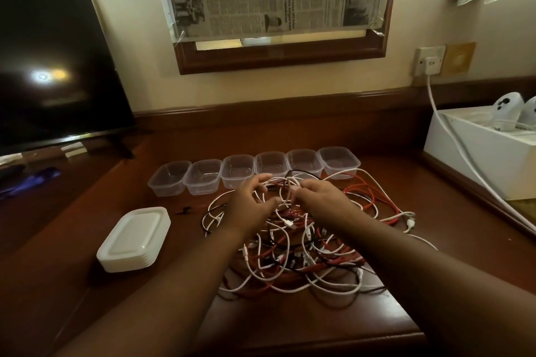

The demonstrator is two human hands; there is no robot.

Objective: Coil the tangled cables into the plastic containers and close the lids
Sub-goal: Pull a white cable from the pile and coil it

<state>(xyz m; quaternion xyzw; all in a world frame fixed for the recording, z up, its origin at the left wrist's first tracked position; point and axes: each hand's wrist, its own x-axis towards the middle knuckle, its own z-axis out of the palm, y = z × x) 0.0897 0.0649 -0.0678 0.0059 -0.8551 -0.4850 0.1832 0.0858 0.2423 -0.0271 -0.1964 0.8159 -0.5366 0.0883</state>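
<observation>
head view: my left hand (pixel 251 206) and right hand (pixel 317 199) both pinch white strands atop the tangled cables (pixel 301 243) heaped before six empty containers (pixel 255 169), lids (pixel 135 239) stacked left; untangling stage, i judge—next, free one cable.

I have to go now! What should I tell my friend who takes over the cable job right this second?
Left hand and right hand both pinch white cable strands at the top of the tangled cables.
Six clear containers stand open in a row behind the pile; none shows a cable inside.
The stack of lids sits to the left.
Done: nothing coiled yet.
Left: untangle, coil each cable into a container, close every lid.
</observation>
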